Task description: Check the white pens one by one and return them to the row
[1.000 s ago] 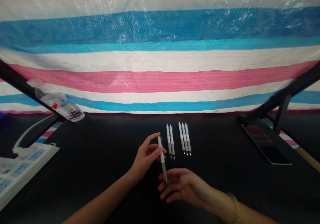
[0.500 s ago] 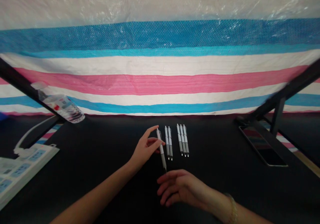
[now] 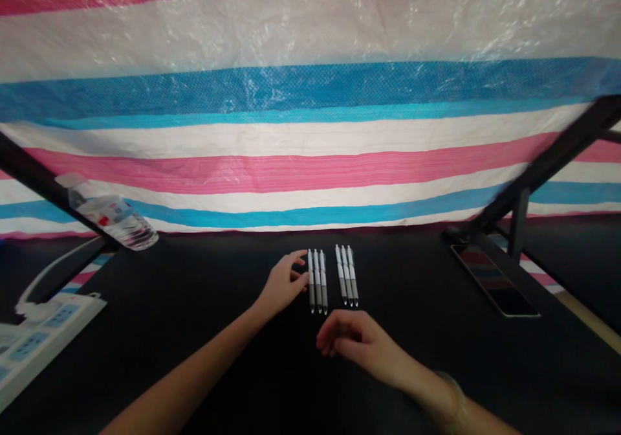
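The pen [image 3: 311, 279] that the left hand [image 3: 284, 286] held aloft now lies on the worktop [image 3: 204, 305] beside the two pens [image 3: 320, 281]. The right hand [image 3: 354, 344] has turned palm-down.

No legible text, brand or number anywhere. Label on water bottle [image 3: 114, 218]: red and blue marks only, too blurred to read. Print on pens [image 3: 346, 283]: too small to make out. Markings on power strip [image 3: 46, 322]: blurred, unreadable. Phone screen [image 3: 492, 279]: reflected stripes only, no characters to read.
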